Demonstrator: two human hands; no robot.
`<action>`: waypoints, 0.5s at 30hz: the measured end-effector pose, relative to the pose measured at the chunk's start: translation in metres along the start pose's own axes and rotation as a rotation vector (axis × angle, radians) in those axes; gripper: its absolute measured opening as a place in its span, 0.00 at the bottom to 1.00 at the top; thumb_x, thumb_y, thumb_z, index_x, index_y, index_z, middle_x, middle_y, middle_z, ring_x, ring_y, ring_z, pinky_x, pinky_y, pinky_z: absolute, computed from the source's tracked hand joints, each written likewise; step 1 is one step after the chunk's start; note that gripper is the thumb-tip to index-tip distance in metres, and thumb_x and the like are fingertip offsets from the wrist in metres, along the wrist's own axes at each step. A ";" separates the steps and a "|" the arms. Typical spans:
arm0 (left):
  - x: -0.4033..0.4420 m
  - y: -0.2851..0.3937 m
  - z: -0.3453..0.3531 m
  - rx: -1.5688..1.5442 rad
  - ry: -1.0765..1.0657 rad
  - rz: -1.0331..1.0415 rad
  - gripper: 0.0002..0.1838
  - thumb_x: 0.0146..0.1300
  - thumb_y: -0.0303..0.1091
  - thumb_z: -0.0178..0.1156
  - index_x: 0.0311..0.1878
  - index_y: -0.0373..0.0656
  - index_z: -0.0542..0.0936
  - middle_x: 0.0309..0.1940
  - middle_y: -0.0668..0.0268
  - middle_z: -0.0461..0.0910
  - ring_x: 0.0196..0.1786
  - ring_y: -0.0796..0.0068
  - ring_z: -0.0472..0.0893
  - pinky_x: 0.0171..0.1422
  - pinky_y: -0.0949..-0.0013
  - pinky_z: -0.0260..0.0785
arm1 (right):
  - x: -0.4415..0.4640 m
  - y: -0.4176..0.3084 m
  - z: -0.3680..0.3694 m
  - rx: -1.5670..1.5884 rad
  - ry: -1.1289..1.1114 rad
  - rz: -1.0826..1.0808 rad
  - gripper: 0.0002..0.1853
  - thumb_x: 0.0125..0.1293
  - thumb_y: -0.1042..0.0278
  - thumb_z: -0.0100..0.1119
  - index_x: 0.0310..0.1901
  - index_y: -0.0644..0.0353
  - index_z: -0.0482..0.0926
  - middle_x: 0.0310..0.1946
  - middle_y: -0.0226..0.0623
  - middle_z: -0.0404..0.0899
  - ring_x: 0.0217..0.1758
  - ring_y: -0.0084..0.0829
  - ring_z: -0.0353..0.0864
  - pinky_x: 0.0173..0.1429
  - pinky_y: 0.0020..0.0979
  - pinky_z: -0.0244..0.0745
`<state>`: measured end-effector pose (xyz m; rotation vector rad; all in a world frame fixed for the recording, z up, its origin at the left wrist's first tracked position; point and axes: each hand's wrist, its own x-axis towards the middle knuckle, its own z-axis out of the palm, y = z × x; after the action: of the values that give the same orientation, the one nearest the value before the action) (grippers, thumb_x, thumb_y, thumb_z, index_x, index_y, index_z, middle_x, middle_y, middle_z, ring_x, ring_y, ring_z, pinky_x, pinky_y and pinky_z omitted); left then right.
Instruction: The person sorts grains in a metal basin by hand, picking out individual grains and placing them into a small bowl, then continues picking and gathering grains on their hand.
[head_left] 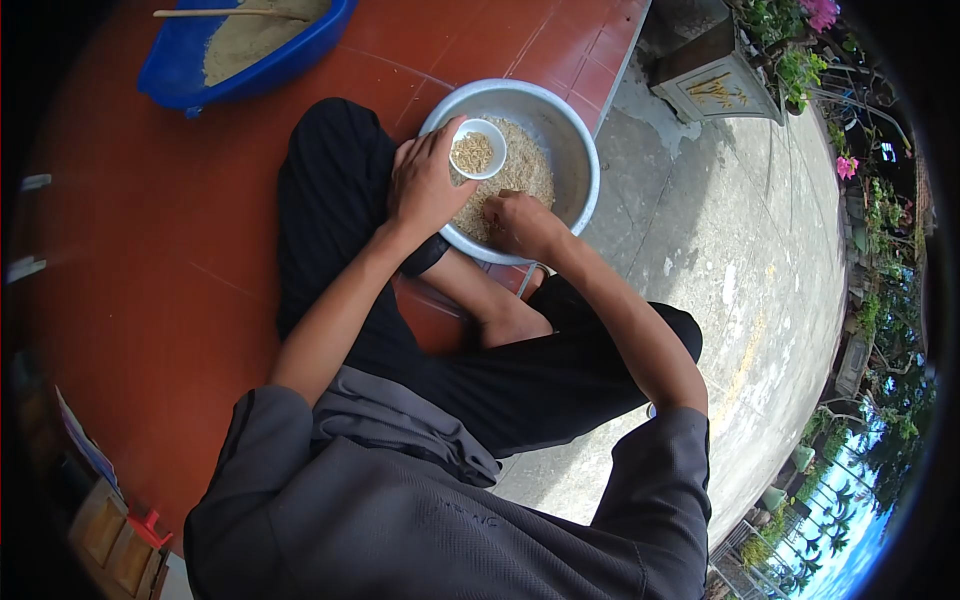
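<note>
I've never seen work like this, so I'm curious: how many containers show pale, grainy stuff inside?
3: the white cup in the left hand, the metal basin beneath it, and the blue tub at upper left. Others may be hidden.

The left grip (pixel 424 180) holds a white cup (pixel 500 150) of grain (pixel 472 154); beside it, the right grip (pixel 522 222) touches more grain (pixel 528 165) inside a metal basin (pixel 575 165).

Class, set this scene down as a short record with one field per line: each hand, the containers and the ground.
Left hand: holds white cup with grain inside, over the basin
Right hand: fingertips at the grain in the basin; grip hidden
Metal basin: partly filled
Blue tub: apart from the basin, holding pale loose material and a stick
Ground: red tiles, grey concrete
</note>
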<state>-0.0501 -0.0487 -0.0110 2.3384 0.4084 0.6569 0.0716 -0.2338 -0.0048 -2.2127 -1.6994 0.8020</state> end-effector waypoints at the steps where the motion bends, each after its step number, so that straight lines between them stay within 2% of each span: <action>1: 0.000 0.000 0.000 -0.001 -0.003 -0.002 0.49 0.56 0.35 0.82 0.82 0.50 0.70 0.67 0.57 0.85 0.72 0.52 0.82 0.79 0.47 0.66 | 0.000 0.001 0.002 0.006 0.019 0.011 0.08 0.59 0.72 0.67 0.38 0.68 0.83 0.37 0.57 0.86 0.46 0.61 0.89 0.55 0.55 0.85; 6: 0.000 0.000 0.000 0.003 -0.013 -0.010 0.49 0.56 0.34 0.82 0.82 0.50 0.70 0.68 0.57 0.85 0.72 0.52 0.82 0.79 0.47 0.66 | 0.002 0.003 0.008 0.045 0.066 0.039 0.06 0.58 0.74 0.70 0.33 0.66 0.84 0.31 0.53 0.86 0.40 0.59 0.89 0.48 0.51 0.84; 9: 0.000 0.000 0.000 0.002 -0.008 -0.007 0.49 0.57 0.34 0.82 0.82 0.50 0.70 0.68 0.56 0.85 0.72 0.52 0.82 0.79 0.47 0.66 | 0.001 0.005 -0.009 0.068 0.005 0.050 0.05 0.56 0.74 0.69 0.33 0.65 0.87 0.32 0.54 0.89 0.41 0.57 0.91 0.50 0.52 0.86; 12: 0.000 0.000 0.000 -0.008 -0.013 -0.025 0.49 0.57 0.35 0.82 0.83 0.50 0.70 0.68 0.56 0.85 0.73 0.52 0.82 0.80 0.47 0.65 | 0.001 -0.009 -0.040 0.196 0.073 0.157 0.04 0.55 0.76 0.70 0.33 0.63 0.88 0.32 0.51 0.89 0.39 0.53 0.92 0.48 0.47 0.86; 14: -0.001 0.000 0.000 -0.014 -0.017 -0.023 0.50 0.57 0.35 0.83 0.83 0.50 0.70 0.69 0.56 0.84 0.73 0.51 0.81 0.81 0.47 0.65 | 0.002 -0.028 -0.068 0.328 0.188 0.104 0.05 0.55 0.79 0.71 0.35 0.66 0.87 0.31 0.49 0.89 0.36 0.44 0.92 0.47 0.40 0.87; 15: -0.002 0.000 -0.001 -0.019 -0.019 -0.019 0.50 0.57 0.35 0.83 0.83 0.50 0.69 0.69 0.56 0.84 0.73 0.51 0.81 0.81 0.47 0.64 | 0.002 -0.041 -0.084 0.334 0.255 0.066 0.05 0.58 0.82 0.72 0.37 0.68 0.87 0.33 0.46 0.90 0.38 0.38 0.94 0.47 0.36 0.88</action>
<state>-0.0520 -0.0490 -0.0114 2.3184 0.4140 0.6257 0.0846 -0.2078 0.0840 -2.0470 -1.2781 0.7211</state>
